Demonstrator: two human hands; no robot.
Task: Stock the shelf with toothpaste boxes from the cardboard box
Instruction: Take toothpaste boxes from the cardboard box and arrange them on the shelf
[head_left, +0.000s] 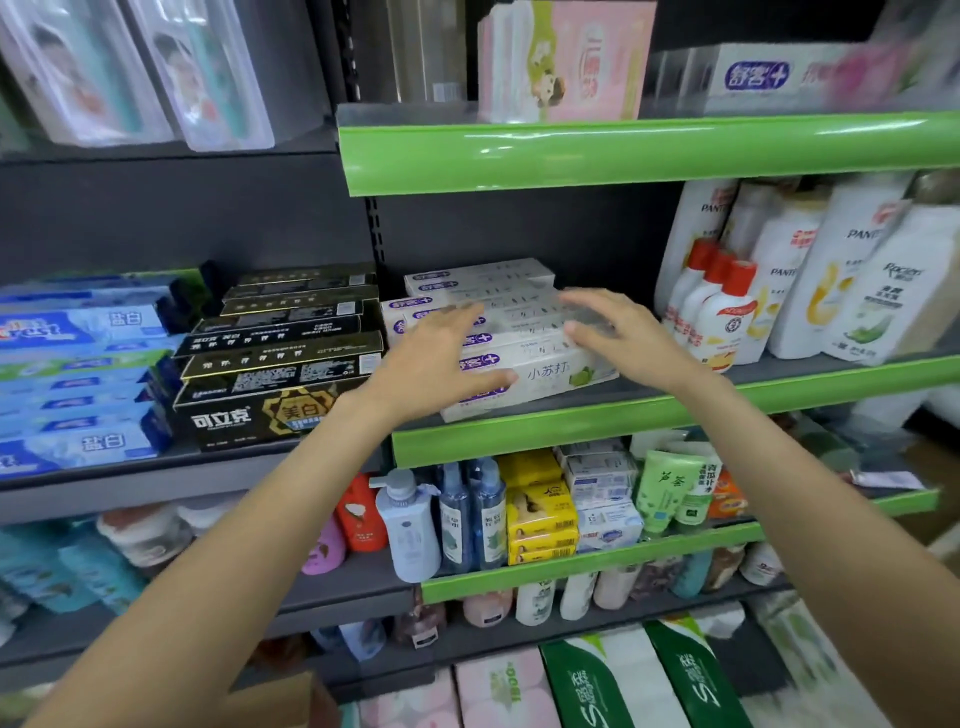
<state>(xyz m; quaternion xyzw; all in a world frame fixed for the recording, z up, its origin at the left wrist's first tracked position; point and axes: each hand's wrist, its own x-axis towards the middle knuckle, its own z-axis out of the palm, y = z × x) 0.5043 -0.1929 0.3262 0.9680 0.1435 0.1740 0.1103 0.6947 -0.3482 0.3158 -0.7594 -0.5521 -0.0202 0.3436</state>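
White toothpaste boxes (519, 322) stacked on green-edged shelf (649, 415), both hands open

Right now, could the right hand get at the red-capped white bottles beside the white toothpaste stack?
Probably yes: the right hand is open over the white toothpaste stack, and the red-capped bottles stand just right of it, nothing between.

White toothpaste boxes (519, 358) with purple logos and a green leaf mark. Black toothpaste boxes (280, 364) with gold edging and a gold hexagon emblem. Pale blue toothpaste boxes (83, 395) with white lettering. Bright green shelf edge strips (623, 150) on dark grey shelving. White shampoo bottles (810, 270) with yellow swirls; smaller white bottles with red caps (722, 306). Yellow soap boxes (540, 514).
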